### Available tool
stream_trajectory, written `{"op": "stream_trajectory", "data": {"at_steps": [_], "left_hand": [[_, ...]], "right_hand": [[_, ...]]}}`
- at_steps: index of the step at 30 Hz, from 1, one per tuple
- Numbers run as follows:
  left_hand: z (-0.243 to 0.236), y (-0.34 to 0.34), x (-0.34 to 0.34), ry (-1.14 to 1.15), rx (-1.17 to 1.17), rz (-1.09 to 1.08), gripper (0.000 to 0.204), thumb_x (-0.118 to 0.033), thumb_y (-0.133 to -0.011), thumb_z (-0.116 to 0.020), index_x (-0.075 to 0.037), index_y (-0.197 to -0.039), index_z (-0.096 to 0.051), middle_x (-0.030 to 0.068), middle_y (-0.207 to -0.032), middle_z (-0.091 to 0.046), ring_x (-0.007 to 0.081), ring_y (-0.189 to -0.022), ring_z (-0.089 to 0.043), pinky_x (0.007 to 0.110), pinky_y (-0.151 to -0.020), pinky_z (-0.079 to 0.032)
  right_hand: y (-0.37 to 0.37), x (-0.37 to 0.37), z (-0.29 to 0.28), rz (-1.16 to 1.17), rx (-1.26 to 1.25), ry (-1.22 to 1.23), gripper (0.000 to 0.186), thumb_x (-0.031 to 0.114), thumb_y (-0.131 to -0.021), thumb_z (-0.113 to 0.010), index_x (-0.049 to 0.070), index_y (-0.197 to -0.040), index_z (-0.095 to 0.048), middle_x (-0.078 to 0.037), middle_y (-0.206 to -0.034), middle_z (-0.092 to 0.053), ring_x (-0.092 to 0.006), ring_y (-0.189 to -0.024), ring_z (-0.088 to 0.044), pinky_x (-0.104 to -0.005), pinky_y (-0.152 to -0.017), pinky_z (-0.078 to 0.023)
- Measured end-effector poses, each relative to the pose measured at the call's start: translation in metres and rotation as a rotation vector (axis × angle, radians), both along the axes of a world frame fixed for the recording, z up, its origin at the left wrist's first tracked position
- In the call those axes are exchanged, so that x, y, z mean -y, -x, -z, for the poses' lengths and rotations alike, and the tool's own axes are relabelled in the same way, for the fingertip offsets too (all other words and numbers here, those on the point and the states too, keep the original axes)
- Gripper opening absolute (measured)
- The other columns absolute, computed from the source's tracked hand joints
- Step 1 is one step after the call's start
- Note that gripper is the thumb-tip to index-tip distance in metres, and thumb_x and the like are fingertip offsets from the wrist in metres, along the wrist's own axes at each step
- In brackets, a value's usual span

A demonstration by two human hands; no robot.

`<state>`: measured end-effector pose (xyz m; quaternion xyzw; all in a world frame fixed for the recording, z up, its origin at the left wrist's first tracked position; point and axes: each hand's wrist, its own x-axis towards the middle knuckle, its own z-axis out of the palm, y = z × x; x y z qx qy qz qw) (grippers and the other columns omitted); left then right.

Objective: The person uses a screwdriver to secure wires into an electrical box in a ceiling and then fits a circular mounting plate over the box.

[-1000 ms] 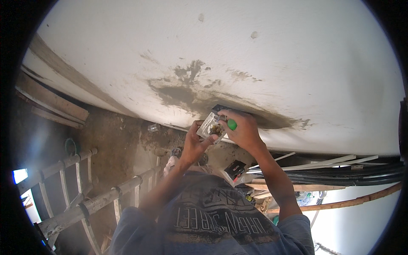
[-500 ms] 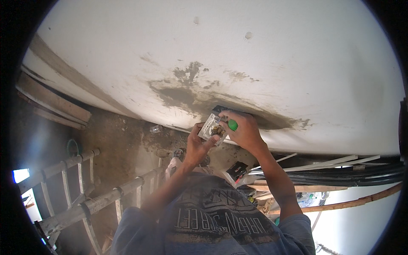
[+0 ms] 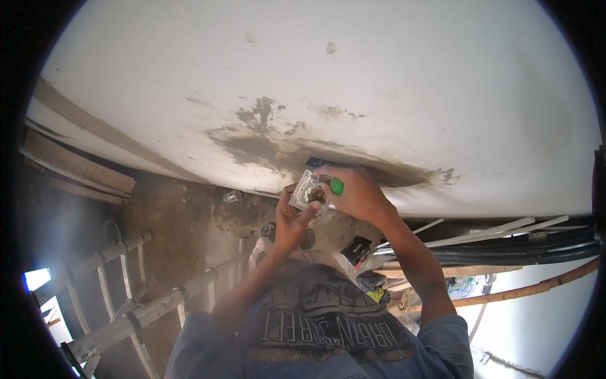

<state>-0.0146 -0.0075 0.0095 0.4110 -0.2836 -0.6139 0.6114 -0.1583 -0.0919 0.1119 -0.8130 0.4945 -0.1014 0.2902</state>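
Note:
My left hand grips a white square electrical fitting from the left and below, thumb across its front, with brassy metal parts showing in the middle. My right hand is closed round a screwdriver with a green handle, held against the upper right of the fitting; its tip is hidden by fingers and fitting. Just behind both hands a black recessed box sits in the white wall, inside a smeared band of grey mortar.
A ladder lies at the lower left beside wooden planks. On the dusty floor are a small clear object and a black box. Black pipes, white strips and timber crowd the lower right.
My view has shifted slightly against the wall. Both hands have moved a little left with the fitting and screwdriver, their grips unchanged.

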Motion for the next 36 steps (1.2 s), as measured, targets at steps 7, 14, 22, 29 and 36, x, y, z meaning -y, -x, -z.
{"op": "stream_trajectory", "data": {"at_steps": [7, 14, 22, 29, 36], "left_hand": [[0.022, 0.000, 0.000, 0.044, -0.012, 0.012, 0.054, -0.014, -0.089, -0.076, 0.002, -0.130, -0.044, 0.0108, -0.114, -0.063, 0.0136, -0.100, -0.061, 0.028, -0.084, -0.053], [0.019, -0.002, 0.002, 0.053, -0.051, 0.030, 0.052, -0.009, -0.089, -0.075, 0.002, -0.129, -0.044, 0.0112, -0.115, -0.063, 0.0136, -0.103, -0.060, 0.029, -0.089, -0.051], [0.024, -0.004, 0.003, 0.061, -0.071, 0.039, 0.052, -0.010, -0.089, -0.075, 0.001, -0.129, -0.045, 0.0116, -0.117, -0.062, 0.0150, -0.105, -0.060, 0.030, -0.091, -0.051], [0.020, -0.005, 0.002, 0.026, -0.023, 0.033, 0.053, -0.014, -0.089, -0.077, 0.002, -0.128, -0.045, 0.0112, -0.115, -0.062, 0.0149, -0.105, -0.060, 0.030, -0.091, -0.050], [0.010, 0.004, -0.002, -0.037, -0.028, -0.028, 0.053, -0.015, -0.089, -0.077, 0.002, -0.129, -0.046, 0.0112, -0.115, -0.062, 0.0147, -0.104, -0.061, 0.030, -0.090, -0.050]], "right_hand": [[0.001, 0.002, 0.011, -0.017, 0.012, 0.070, 0.026, 0.022, -0.089, -0.068, 0.013, -0.113, -0.069, -0.019, -0.090, -0.070, -0.0401, -0.085, -0.067, -0.0471, -0.076, -0.053], [0.002, 0.001, 0.023, 0.003, 0.075, 0.137, 0.026, 0.023, -0.088, -0.069, 0.013, -0.112, -0.068, -0.020, -0.083, -0.069, -0.0411, -0.079, -0.067, -0.0487, -0.072, -0.053], [-0.004, 0.001, 0.016, 0.039, 0.051, 0.054, 0.025, 0.020, -0.089, -0.069, 0.010, -0.112, -0.070, -0.016, -0.098, -0.072, -0.0380, -0.087, -0.069, -0.0428, -0.077, -0.055], [-0.002, 0.000, 0.012, 0.022, -0.008, 0.060, 0.027, 0.022, -0.090, -0.068, 0.011, -0.114, -0.070, -0.017, -0.099, -0.072, -0.0380, -0.088, -0.069, -0.0427, -0.078, -0.055], [-0.003, 0.001, 0.003, -0.003, -0.007, -0.002, 0.034, 0.020, -0.088, -0.068, 0.012, -0.120, -0.069, -0.020, -0.096, -0.071, -0.0389, -0.087, -0.067, -0.0442, -0.081, -0.054]]}}
